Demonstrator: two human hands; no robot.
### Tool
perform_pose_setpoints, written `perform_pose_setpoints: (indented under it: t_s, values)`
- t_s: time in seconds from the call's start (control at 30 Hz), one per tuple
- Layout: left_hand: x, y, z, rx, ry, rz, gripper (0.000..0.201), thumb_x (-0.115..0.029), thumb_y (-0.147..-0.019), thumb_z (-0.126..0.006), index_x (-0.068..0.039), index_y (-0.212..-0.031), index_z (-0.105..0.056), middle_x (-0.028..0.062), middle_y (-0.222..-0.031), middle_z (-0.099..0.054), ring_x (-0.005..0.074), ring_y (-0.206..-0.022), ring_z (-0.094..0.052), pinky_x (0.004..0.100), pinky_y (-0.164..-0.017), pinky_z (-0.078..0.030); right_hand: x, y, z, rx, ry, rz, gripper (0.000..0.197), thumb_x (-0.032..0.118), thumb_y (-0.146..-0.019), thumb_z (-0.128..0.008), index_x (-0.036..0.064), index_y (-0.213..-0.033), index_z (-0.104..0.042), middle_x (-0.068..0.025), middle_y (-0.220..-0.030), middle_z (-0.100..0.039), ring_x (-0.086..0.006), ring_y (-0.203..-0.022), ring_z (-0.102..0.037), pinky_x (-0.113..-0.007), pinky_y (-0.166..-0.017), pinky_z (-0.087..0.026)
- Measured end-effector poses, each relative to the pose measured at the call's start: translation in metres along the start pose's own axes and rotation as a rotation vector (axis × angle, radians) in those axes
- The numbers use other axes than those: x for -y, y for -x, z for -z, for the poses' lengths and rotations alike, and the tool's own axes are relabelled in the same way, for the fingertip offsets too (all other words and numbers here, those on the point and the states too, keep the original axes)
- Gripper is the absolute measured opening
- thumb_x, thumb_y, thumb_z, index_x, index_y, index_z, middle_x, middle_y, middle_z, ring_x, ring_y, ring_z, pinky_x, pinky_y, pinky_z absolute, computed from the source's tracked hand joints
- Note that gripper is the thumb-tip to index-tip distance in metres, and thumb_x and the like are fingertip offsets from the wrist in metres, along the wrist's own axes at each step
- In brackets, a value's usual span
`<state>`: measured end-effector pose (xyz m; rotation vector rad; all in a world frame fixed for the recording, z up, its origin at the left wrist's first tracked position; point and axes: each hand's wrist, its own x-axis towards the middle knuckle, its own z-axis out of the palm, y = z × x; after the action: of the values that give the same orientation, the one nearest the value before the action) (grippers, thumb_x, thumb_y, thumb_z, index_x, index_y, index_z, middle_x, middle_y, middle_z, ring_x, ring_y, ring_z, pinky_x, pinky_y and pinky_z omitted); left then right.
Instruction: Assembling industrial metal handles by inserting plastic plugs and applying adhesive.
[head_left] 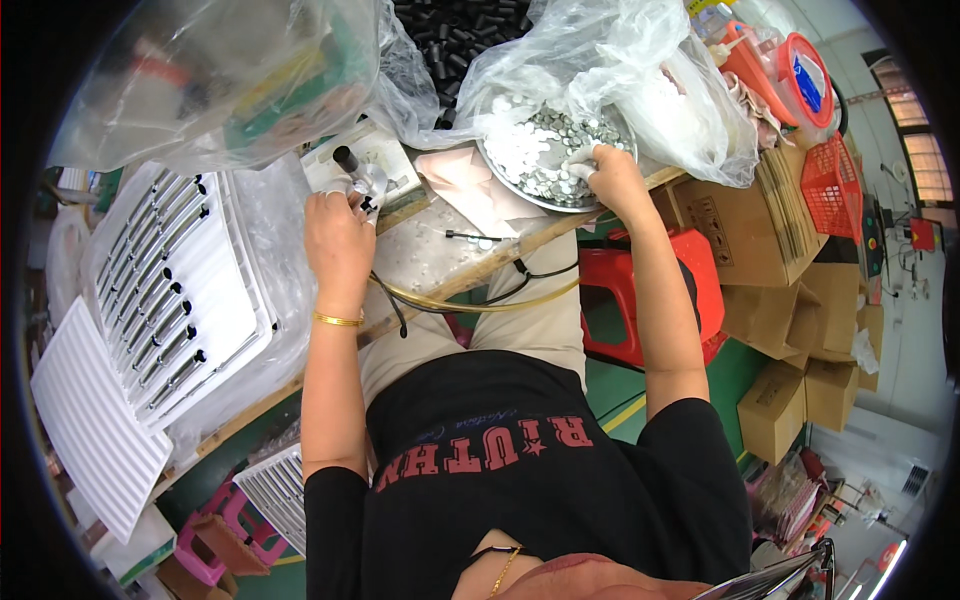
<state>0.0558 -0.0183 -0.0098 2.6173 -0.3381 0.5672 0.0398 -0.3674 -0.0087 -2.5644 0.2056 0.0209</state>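
My left hand (338, 240), a gold bracelet on its wrist, is at a small bench fixture (372, 180). Its fingers close in beside a black cylindrical piece (346, 158) that stands up there; a small dark part (368, 204) shows at the fingertips, and whether they hold it is unclear. Over the right side of a round metal pan (548, 203) reaches my right hand (612, 180), white coverings on its fingertips. Those fingers are pinched together among many small silvery discs (575, 132); anything between them is too small to make out.
A white ribbed tray (235, 290) with chrome rods capped in black lies left, another ribbed tray (95, 400) beside it. Clear plastic bags (590, 60) surround black tubes (450, 50) at the back. Right stand a red stool (700, 280) and cardboard boxes (735, 220).
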Motion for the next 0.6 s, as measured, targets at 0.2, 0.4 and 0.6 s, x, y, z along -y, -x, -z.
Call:
perform_pose_setpoints:
  t_s: [0.2,0.4,0.6]
  values:
    - [0.004,0.0,-0.002,0.011,-0.013,0.019,0.014,0.003,-0.065,-0.063,0.0,-0.075,-0.054,0.0146,-0.078,-0.055,0.0325,-0.081,-0.051,0.0416,-0.071,-0.043,0.0,0.006,0.009,0.027,0.1,-0.003,0.016,0.016,-0.077,-0.066,0.0107,-0.092,-0.071,-0.0157,-0.09,-0.066,-0.0315,-0.085,-0.062,-0.038,-0.077,-0.048]
    - [0.002,-0.002,-0.001,0.012,0.025,-0.007,0.015,0.003,-0.066,-0.063,0.003,-0.079,-0.055,0.0167,-0.079,-0.057,0.0344,-0.078,-0.052,0.0435,-0.069,-0.043,-0.011,0.003,-0.003,0.013,0.238,0.072,0.017,0.014,-0.076,-0.065,0.0116,-0.092,-0.07,-0.0149,-0.096,-0.062,-0.032,-0.089,-0.06,-0.039,-0.078,-0.047]
    - [0.003,0.0,-0.001,0.02,0.0,0.033,0.013,0.003,-0.065,-0.063,0.001,-0.076,-0.055,0.0148,-0.079,-0.057,0.0331,-0.081,-0.051,0.042,-0.072,-0.043,0.012,0.007,0.011,0.016,0.04,-0.026,0.016,0.01,-0.073,-0.066,0.0096,-0.088,-0.071,-0.0174,-0.087,-0.065,-0.0325,-0.083,-0.062,-0.039,-0.076,-0.047]
